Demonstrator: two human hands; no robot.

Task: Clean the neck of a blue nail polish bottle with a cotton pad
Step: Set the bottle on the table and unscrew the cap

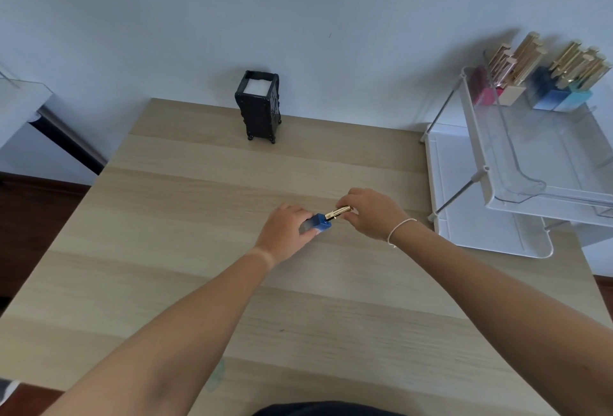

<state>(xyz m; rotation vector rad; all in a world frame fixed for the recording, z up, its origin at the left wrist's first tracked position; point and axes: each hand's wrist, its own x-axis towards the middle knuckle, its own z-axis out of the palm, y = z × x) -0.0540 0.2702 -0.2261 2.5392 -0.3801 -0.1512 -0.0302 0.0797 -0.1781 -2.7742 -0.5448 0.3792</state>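
A blue nail polish bottle (317, 222) is tilted on its side just above the wooden table (185, 216), near the middle. My left hand (284, 233) is wrapped around its glass body. Its gold cap (338, 212) points right, and my right hand (371, 213) pinches that cap between fingers and thumb. Cap and bottle look joined; the neck is hidden. A black holder (260, 107) with white cotton pads (257, 86) inside stands at the table's far edge, well away from both hands.
A white two-tier rack (477, 163) stands at the right, with a clear tray (544, 150) on top holding several gold-capped polish bottles (544, 83) at its back. A white string bracelet (399, 229) circles my right wrist. A white wall rises behind the table.
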